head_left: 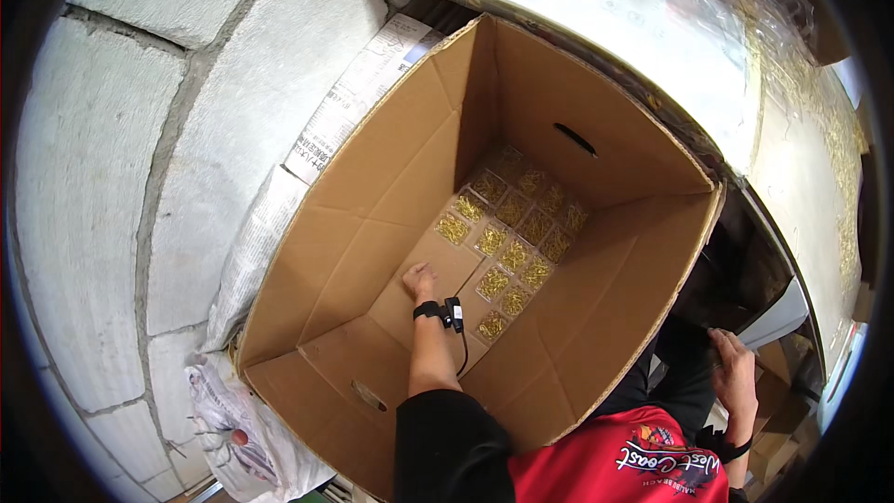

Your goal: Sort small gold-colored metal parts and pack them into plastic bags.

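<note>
A: What stands at far left?

B: A wall of large pale-grey blocks (102, 196), with a crumpled white plastic bag (247, 433) at its foot. Sheets of printed newspaper (358, 93) line the space beside a tall, open brown cardboard box (363, 200).

A: And the left hand (420, 280)?

B: Reaching down inside the box, above the bare stretch toward the floor's left edge, its fingers curled. Whether it grips anything, I cannot tell. A black strap on the wrist carries a small black device (453, 314) with a cable.

A: Where are the flat, clear square packs of gold-coloured pieces (514, 255)?

B: Just right of that hand, in rows from the box floor's far edge down along its right edge, toward the near corner.

A: The right hand (734, 368)?

B: Well apart from the left, outside the box's right corner, beside a red printed shirt (596, 466). Its fingers are bent against something dark; I cannot tell whether they grip it.
</note>
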`<state>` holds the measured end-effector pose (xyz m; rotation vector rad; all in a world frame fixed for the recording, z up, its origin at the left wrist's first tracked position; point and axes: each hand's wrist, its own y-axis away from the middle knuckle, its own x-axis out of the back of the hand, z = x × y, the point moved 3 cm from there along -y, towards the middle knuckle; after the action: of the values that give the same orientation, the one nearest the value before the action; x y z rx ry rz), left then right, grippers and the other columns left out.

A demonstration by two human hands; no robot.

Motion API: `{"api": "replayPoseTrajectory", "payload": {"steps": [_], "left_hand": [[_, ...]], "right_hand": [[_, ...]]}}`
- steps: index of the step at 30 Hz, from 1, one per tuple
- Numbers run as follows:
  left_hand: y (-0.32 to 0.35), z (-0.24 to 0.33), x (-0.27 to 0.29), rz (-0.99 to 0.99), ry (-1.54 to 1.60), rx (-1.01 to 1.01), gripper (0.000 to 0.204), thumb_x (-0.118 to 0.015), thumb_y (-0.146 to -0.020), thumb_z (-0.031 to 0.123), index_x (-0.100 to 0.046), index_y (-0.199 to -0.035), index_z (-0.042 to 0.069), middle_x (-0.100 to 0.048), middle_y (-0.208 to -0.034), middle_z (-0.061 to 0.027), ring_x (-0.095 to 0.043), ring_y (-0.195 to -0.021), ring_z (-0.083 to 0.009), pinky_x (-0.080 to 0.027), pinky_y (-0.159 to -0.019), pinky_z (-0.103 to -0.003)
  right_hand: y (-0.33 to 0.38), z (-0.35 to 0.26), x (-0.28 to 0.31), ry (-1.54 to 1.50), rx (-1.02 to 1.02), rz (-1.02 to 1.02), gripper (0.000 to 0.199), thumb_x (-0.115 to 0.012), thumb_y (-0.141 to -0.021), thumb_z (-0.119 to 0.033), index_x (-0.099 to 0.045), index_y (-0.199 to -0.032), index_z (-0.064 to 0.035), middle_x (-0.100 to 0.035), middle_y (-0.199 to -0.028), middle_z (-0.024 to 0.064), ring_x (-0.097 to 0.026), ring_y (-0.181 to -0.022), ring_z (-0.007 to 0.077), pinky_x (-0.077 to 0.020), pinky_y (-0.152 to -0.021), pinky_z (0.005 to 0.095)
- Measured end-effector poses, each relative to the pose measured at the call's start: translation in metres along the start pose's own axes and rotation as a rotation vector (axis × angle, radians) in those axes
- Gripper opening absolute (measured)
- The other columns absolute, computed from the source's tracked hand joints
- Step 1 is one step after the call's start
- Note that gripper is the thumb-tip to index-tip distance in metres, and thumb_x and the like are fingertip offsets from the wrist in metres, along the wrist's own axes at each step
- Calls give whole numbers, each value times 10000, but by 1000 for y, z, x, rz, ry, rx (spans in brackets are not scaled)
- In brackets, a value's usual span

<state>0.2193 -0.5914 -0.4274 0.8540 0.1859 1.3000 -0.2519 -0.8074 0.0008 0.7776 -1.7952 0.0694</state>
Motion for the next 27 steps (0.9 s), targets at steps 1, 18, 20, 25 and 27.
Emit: {"api": "replayPoseTrajectory", "payload": {"steps": [1, 18, 20, 25, 27], "left_hand": [[-6, -1, 19, 48, -164, -50, 176, -538, -819, 24, -640, -955, -19, -661, -855, -161, -648, -743, -233, -516, -609, -304], [32, -15, -63, 19, -1235, -908, 77, -629, -738, 124, -644, -702, 57, -648, -742, -164, -636, -681, -348, -503, -574, -452], [30, -11, -38, -7, -1268, -892, 73, -617, -736, 117, -578, -713, 60, -627, -833, -183, -609, -811, -380, -488, -692, -462], [13, 3, -31, -114, -1283, -863, 91, -582, -736, 95, -574, -742, 4, -607, -733, -183, -589, -687, -366, -478, -618, -423], [10, 34, -19, -208, -997, -798, 48, -549, -725, 31, -535, -705, -9, -565, -653, -157, -553, -597, -284, -455, -575, -390]], "right_hand": [[-2, -1, -4, -15, 10, -11, 368, -549, -690, 79, -577, -1051, 20, -596, -1045, 209, -577, -933, 395, -480, -810, 406], [-4, 5, -14, 79, 148, 9, 335, -593, -706, -48, -582, -1038, -13, -627, -952, 129, -616, -845, 308, -509, -719, 379], [-6, 9, -13, 66, 140, 54, 331, -590, -717, -64, -577, -1044, -15, -625, -943, 117, -619, -836, 294, -510, -704, 372], [20, 25, 0, 144, 226, 57, 341, -581, -733, -95, -571, -1066, -25, -621, -932, 100, -621, -824, 271, -512, -670, 355], [33, 27, 26, 113, 247, 148, 337, -590, -730, -93, -572, -1061, -29, -616, -903, 97, -621, -804, 270, -514, -663, 358]]}}
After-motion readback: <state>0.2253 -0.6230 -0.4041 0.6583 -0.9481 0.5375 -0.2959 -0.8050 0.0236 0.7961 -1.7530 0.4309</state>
